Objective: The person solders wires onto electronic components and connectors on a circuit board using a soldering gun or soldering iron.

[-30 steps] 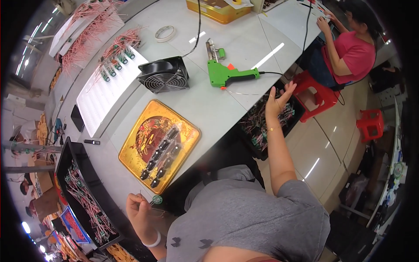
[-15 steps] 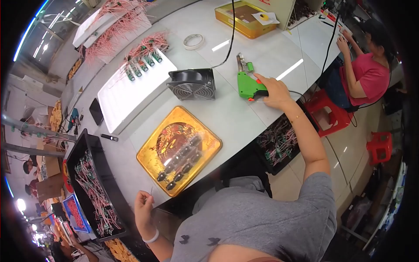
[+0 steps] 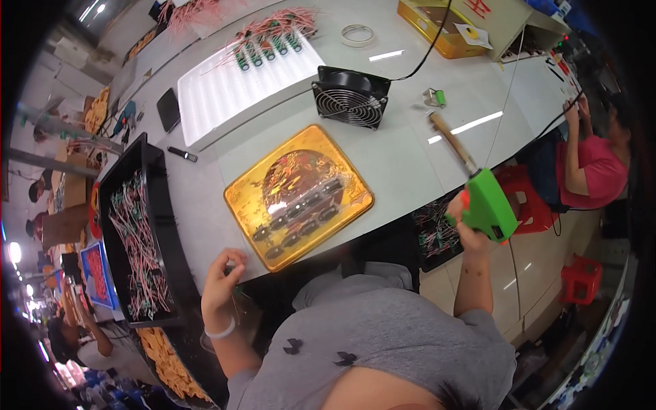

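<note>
My right hand grips a green soldering gun past the right side of the table edge. The gun's long brownish barrel points up and left over the table. Just beyond its tip stands a small metal stand with a green part. My left hand is closed in a pinch by the table's front edge; what sits between the fingertips is too small to make out, though a thin strand shows below them. Between my hands lies a golden tin lid bearing two rows of small black parts.
A black fan stands behind the lid. Left of it is a white foam tray with green-and-pink wired parts. A black bin of wired boards stands at left, near a phone. A person sits at right.
My right hand has lifted the soldering gun off its stand and brought it nearer me. My left hand stays pinched. The view has shifted, moving the table items across the picture.
</note>
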Available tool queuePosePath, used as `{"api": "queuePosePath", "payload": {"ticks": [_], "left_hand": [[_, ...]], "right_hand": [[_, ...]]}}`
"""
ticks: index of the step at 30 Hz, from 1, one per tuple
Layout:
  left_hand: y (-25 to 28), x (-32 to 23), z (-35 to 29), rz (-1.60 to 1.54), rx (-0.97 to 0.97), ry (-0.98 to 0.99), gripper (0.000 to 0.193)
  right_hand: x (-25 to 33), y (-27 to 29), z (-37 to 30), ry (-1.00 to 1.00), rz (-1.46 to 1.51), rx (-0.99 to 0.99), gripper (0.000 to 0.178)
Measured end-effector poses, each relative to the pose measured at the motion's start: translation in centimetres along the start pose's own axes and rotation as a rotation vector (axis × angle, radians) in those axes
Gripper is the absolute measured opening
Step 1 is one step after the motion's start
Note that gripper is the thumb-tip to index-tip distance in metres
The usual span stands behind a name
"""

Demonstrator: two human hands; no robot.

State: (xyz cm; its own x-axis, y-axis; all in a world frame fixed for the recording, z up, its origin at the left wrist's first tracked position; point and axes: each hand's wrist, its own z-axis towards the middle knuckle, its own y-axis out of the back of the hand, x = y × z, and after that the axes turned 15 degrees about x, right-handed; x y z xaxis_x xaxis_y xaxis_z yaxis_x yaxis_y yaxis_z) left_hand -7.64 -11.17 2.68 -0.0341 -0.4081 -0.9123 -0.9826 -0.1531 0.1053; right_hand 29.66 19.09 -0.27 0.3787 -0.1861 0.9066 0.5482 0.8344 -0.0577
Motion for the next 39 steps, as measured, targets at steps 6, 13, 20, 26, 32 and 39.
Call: {"api": "queuePosePath", "payload": {"ticks": [6,13,20,26,32,39], "left_hand": [[-0.6,0.6,0.1,-0.193,-0.054,0.086,0.009],[-2.1,1.9,0.2,-0.246,-0.041,0.056,0.007],[-4.1,1.8,1.4,0.005,-0.059,-0.108,0.008],[-1.3,-0.3,2.0,-0.08,-0.141,-0.155,0.01],[3.4,-4.2,7.5,0.149,-0.157,-0.038,0.012],[5.5,-1.6,11.1,-0.138,-0.043,-0.078,0.013]], "right_hand": [[-3.1,-7.4,1.1,-0.323,0.58,0.058,0.072],[-6.0,-7.9,5.0,-0.546,0.651,0.045,0.088],[-5.6,-8.3,10.0,-0.395,0.693,0.143,0.082],[-5.7,-8.2,8.3,-0.341,0.709,0.183,0.086],[-5.5,-12.3,6.0,-0.343,0.63,-0.103,0.087],[-5.8,-12.4,5.5,-0.457,0.672,-0.041,0.087]]}}
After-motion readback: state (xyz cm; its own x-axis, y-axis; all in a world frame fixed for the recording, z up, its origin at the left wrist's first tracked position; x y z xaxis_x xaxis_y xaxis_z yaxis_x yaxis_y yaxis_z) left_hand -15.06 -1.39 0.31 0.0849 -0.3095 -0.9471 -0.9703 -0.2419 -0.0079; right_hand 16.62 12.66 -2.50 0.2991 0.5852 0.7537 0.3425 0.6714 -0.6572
